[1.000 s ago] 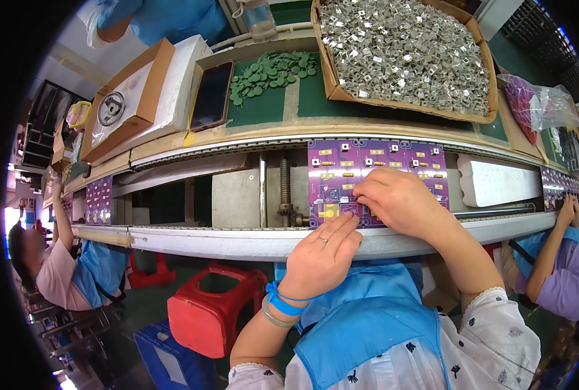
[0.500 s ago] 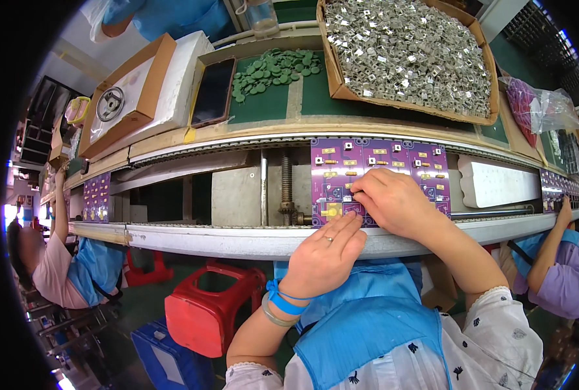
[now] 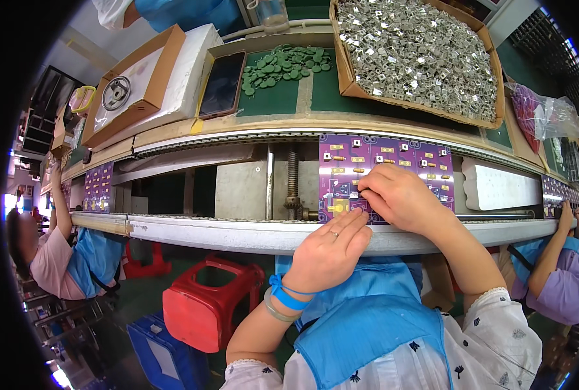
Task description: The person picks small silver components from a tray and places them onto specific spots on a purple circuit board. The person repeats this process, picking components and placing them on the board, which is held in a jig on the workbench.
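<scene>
A purple circuit board [image 3: 437,195] lies on the rail conveyor in front of me, with resistors and small square switches set in it. My right hand [image 3: 403,198] is over the board's middle, thumb and fingers pinched together close to its surface. What they pinch is too small and covered to make out. Beside it, my left hand [image 3: 331,250] reaches across the near rail [image 3: 237,235]. Its fingers are stretched out side by side, the tips at the board's near edge by a yellow patch; the thumb is hidden.
Beyond the conveyor stand a carton of small metal parts [image 3: 419,62], a pile of green disc components [image 3: 283,67] and a dark phone [image 3: 223,84]. A white foam block [image 3: 502,185] is right of the board. Co-workers sit at both sides; a red stool [image 3: 201,302] stands below.
The view has shifted a little, so the board and bench appear slightly farther right. My right hand stays pinched over the board; my left fingers remain at its near edge.
</scene>
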The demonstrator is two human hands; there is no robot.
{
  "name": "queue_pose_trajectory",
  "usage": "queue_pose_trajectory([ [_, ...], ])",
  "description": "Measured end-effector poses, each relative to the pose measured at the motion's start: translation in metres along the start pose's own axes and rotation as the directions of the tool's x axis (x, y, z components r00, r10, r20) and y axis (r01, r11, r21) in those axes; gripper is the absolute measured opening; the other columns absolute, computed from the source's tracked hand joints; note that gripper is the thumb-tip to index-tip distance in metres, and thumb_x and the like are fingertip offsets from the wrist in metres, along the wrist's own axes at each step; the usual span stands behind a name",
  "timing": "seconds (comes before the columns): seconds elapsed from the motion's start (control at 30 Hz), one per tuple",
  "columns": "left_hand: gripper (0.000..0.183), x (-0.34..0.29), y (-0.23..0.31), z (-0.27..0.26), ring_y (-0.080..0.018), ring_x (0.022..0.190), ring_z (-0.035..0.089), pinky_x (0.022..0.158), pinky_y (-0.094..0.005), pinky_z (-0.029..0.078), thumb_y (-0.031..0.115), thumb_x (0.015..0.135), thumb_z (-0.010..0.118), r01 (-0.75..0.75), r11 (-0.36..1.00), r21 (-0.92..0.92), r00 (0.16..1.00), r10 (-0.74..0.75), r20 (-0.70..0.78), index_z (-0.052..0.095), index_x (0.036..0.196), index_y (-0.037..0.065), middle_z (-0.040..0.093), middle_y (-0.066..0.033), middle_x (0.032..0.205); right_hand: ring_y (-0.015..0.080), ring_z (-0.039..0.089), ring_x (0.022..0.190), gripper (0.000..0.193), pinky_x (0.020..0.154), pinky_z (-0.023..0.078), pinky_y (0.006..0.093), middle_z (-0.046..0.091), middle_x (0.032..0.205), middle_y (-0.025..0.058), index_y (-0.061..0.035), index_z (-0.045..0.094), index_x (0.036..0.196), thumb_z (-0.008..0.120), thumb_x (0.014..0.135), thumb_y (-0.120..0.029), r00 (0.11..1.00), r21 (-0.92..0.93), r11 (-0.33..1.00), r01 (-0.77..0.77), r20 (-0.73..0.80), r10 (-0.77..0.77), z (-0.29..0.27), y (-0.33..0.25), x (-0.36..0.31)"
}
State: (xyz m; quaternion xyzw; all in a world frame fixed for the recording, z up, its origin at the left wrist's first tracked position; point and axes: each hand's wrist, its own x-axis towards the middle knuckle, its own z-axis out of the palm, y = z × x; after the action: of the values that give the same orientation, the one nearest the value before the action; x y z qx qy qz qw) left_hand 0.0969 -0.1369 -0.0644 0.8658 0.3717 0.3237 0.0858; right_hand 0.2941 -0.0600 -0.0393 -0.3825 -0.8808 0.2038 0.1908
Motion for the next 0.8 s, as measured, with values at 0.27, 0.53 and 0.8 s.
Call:
queue_pose_trajectory([
  [0.27, 0.017, 0.000, 0.000, 0.001, -0.0296, 0.111, 0.069, 0.098, -0.0391, 0.056, 0.009, 0.085, 0.062, 0.002, 1.000, 0.003, 1.000, -0.002, -0.002, 0.064, 0.099, 0.001, 0.070, -0.0169, 0.115, 0.0345, 0.063, 0.089, 0.013, 0.080, 0.053, 0.0434, 0.064, 0.093, 0.0141, -0.0014, 0.066, 0.096, 0.066, 0.084, -0.007, 1.000, -0.027, 0.999, 0.027, 0.003, -0.027, 0.000, -0.005, 0.003],
  [0.53, 0.016, 0.000, 0.000, 0.001, -0.0298, 0.111, 0.069, 0.097, -0.0394, 0.056, 0.009, 0.084, 0.062, 0.010, 1.000, -0.013, 1.000, -0.010, -0.008, 0.063, 0.099, 0.002, 0.070, -0.0166, 0.116, 0.0328, 0.064, 0.088, 0.013, 0.077, 0.054, 0.0418, 0.064, 0.093, 0.0124, -0.0016, 0.067, 0.098, 0.067, 0.085, -0.006, 0.999, -0.077, 0.996, 0.050, 0.002, -0.050, 0.001, -0.004, 0.003],
  [0.8, 0.017, 0.000, 0.001, 0.000, -0.0298, 0.111, 0.069, 0.097, -0.0395, 0.056, 0.008, 0.083, 0.061, 0.017, 1.000, -0.021, 1.000, -0.018, -0.007, 0.062, 0.099, 0.002, 0.070, -0.0163, 0.116, 0.0319, 0.065, 0.087, 0.014, 0.076, 0.055, 0.0411, 0.064, 0.091, 0.0125, -0.0010, 0.067, 0.098, 0.068, 0.085, -0.007, 0.996, -0.116, 0.992, 0.056, -0.066, -0.064, 0.009, -0.005, -0.004],
])
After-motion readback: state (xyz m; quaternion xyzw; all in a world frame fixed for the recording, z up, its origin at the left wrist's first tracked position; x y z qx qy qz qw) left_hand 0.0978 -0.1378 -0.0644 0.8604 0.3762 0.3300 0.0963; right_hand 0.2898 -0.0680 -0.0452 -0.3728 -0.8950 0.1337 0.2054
